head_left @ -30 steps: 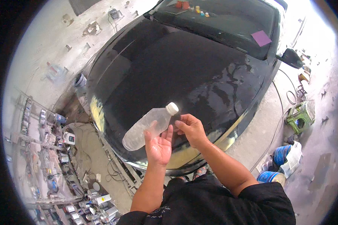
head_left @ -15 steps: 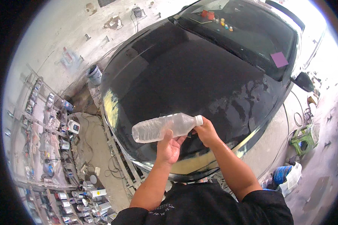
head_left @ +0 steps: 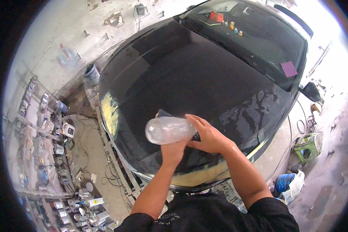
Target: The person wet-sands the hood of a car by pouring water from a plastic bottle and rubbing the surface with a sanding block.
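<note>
A clear plastic bottle [head_left: 167, 130] is held above the black car hood [head_left: 174, 73], its rounded base toward the left and its cap end hidden at my right hand. My left hand [head_left: 173, 151] is closed under the bottle, most of its fingers hidden behind it. At the neck end, my right hand [head_left: 210, 136] grips with fingers above and thumb below. A dark, flat piece [head_left: 164, 113] shows just beyond the bottle, near my left fingers; its kind is unclear. Wet patches [head_left: 255, 112] glisten on the hood's right side.
Yellowish bare patches mark the front corner [head_left: 110, 112] and bumper. A purple square sheet [head_left: 289, 69] lies on the windshield. Shelves of cans [head_left: 65, 208] stand at left, a bucket [head_left: 91, 74] behind them. A green stool [head_left: 307, 147] and blue container [head_left: 285, 181] are at right.
The bottle has turned so its base faces me more. My right hand has spread over the neck end, and my left hand has slid under the bottle. The dark piece has come into sight.
</note>
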`<act>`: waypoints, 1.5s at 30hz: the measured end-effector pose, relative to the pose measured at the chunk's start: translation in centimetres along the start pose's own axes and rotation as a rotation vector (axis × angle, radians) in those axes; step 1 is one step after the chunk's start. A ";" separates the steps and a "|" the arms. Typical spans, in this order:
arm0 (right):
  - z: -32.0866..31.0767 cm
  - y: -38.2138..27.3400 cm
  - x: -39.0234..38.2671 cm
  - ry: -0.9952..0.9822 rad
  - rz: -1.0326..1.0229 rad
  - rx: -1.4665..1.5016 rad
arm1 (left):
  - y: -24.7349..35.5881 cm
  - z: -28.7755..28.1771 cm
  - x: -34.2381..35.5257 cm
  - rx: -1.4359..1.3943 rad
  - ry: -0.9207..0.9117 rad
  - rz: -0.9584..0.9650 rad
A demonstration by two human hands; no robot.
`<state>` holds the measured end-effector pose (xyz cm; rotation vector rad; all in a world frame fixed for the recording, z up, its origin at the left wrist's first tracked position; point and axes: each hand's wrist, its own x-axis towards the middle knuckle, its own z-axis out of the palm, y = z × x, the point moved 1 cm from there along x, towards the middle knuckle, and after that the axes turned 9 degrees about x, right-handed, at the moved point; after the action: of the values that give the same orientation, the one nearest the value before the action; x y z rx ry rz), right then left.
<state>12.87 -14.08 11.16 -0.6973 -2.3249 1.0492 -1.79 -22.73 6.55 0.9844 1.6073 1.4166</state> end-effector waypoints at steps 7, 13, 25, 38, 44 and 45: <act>-0.6 2.8 1.9 0.130 0.279 0.312 | -0.8 -0.4 4.4 0.259 -0.065 0.397; -3.3 9.2 3.4 0.674 0.209 0.971 | -6.1 -10.2 9.2 0.537 0.242 0.269; -2.8 9.9 8.1 0.774 0.129 0.964 | -13.5 -18.0 13.6 0.837 0.356 0.650; -4.1 16.1 9.2 0.750 -0.026 1.449 | -19.7 -21.5 28.5 1.225 0.385 0.087; -8.5 21.7 11.2 1.008 0.058 1.103 | -16.3 -17.3 35.2 1.274 0.331 0.145; -8.8 23.0 11.9 1.030 0.102 1.059 | -17.3 -17.2 36.1 1.340 0.519 0.320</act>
<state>15.06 11.18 0.94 -0.6492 -0.7076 1.3133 -33.37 1.69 -10.97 1.7134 2.9996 0.6204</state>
